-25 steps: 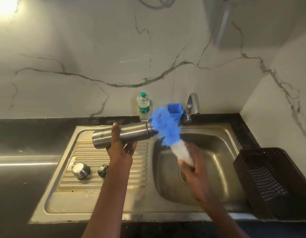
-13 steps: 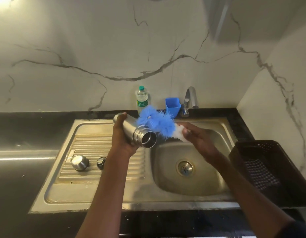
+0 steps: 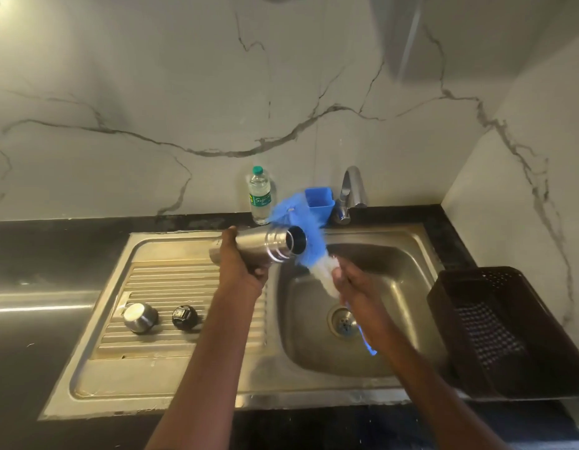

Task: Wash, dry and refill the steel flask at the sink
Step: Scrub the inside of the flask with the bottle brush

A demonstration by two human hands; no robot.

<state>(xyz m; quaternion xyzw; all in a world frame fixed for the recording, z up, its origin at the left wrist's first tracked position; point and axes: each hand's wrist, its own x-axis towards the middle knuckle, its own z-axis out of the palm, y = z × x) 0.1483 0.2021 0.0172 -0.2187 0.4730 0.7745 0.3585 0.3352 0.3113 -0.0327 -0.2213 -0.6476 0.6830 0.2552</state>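
Observation:
My left hand [image 3: 242,271] grips the steel flask [image 3: 268,246] round its body, holding it nearly level above the sink's left edge, open mouth pointing right. My right hand [image 3: 356,287] holds a bottle brush [image 3: 309,245] with blue and white bristles. The blurred bristles pass just behind and to the right of the flask's mouth, outside it. The brush's blue handle sticks out below my right hand. The flask's steel cup [image 3: 140,317] and black stopper [image 3: 184,317] lie on the ribbed drainboard [image 3: 171,280].
The steel sink basin [image 3: 395,336] has a drain at its middle. Behind it stand a tap [image 3: 353,190], a blue plastic holder [image 3: 320,203] and a clear water bottle [image 3: 259,196]. A dark plastic basket [image 3: 509,329] sits on the black counter at the right.
The flask swung from pointing down toward me to nearly level, mouth to the right. The brush moved from left of the mouth to behind and right of it, and my right hand dropped lower.

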